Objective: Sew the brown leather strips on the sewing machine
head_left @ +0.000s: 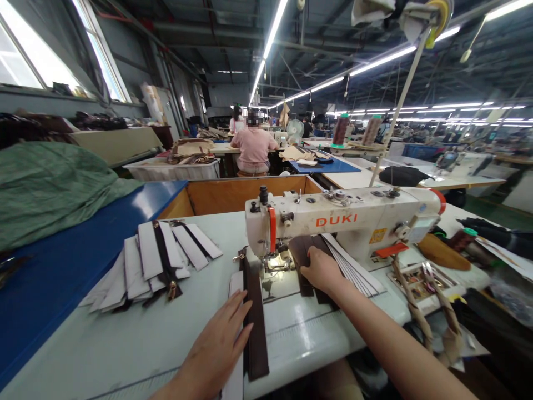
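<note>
A white sewing table [137, 339] carries a DUKI industrial sewing machine [333, 219], its lamp lit over the needle area. My left hand [216, 339] lies flat, fingers together, against a white strip [236, 339] beside a long dark brown strip [255, 316], which runs up towards the presser foot. My right hand [322, 271] rests on dark brown pieces [302, 265] right of the needle. A stack of white strips [353, 265] fans out beyond that hand. Left of the machine lie several white strips with dark zippers [152, 258].
Green cloth [50, 189] lies on a blue-topped bench [70, 261] at left. An orange-brown bin [245, 194] stands behind the machine. Tan strips [425, 311] and a printed card [418, 280] lie at right. A co-worker in a pink top [254, 147] sits beyond.
</note>
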`<state>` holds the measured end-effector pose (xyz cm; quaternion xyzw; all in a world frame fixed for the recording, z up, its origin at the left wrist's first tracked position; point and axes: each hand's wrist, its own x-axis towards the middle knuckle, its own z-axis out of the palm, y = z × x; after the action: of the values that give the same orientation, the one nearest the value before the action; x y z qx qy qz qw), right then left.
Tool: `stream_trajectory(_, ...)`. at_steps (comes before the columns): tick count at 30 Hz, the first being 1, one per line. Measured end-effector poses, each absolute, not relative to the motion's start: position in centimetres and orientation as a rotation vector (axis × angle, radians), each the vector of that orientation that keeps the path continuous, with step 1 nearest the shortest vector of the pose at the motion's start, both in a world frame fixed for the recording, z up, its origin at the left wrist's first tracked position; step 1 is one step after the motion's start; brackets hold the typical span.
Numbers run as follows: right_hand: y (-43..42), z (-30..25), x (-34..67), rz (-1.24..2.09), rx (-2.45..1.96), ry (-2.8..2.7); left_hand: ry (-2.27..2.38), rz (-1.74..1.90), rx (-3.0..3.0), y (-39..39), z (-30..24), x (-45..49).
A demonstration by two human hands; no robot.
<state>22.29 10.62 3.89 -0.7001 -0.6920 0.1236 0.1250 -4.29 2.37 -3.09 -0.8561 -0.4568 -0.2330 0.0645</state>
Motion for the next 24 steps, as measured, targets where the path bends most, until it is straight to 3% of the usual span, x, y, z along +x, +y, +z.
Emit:
stream_trajectory(11, 10.8, 3.3, 23.9, 0.719, -1.701, -1.603, -1.350, -0.805, -2.584, 2.9, -1.7, -4.5)
stream_trajectory(19, 0.9, 4.4, 24.5, 0.895, -1.323, -1.333, -0.923, -0.902, -2.611, 0.6, 2.0, -0.5)
stream_trajectory(24, -4.9, 5.3, 21.9, 1.324, -1.149, -1.191, -0.673, -1.074, -2.764, -1.5, 4.4, 2.6)
